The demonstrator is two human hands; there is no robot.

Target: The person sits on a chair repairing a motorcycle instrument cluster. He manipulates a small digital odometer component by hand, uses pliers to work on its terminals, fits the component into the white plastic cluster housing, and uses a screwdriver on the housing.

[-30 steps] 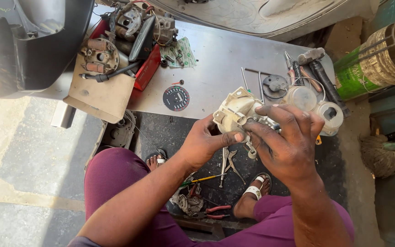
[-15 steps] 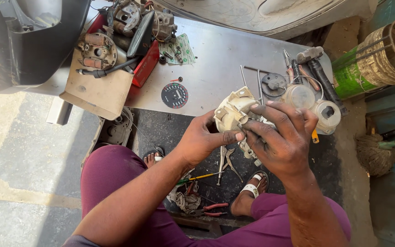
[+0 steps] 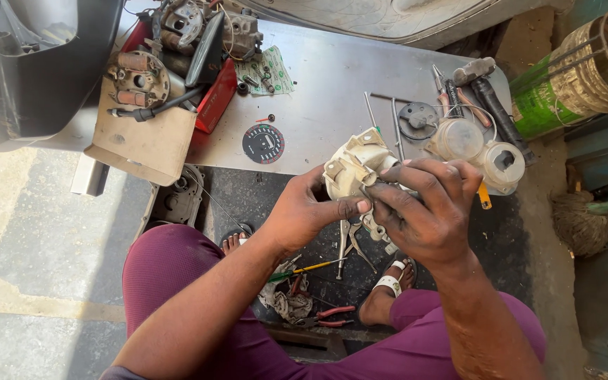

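The fingers (image 3: 346, 208) of the left hand (image 3: 304, 218) curl shut around a cream plastic housing (image 3: 353, 165), thumb pressed to its underside; the right hand (image 3: 423, 211) clamps over its right side, fingers bent tight. Both hold it just above the metal surface (image 3: 332, 91), near a round black dial face (image 3: 263, 143) and 2 clear cups (image 3: 480, 151).

Cream-white moulded plastic housing (image 3: 355, 167), grimy, dull beige in creases. Round black dial face (image 3: 263, 143) left of housing, white tick marks, small red spot. Bare grey sheet-metal plate (image 3: 332, 91) beyond housing, matte silver. Red rectangular box (image 3: 217, 98) far left of housing. Green-labelled cylindrical drum (image 3: 564, 84) right of housing, tan banding. Maroon cloth trousers (image 3: 170, 274) below housing. Red-handled pliers (image 3: 325, 317) below housing.
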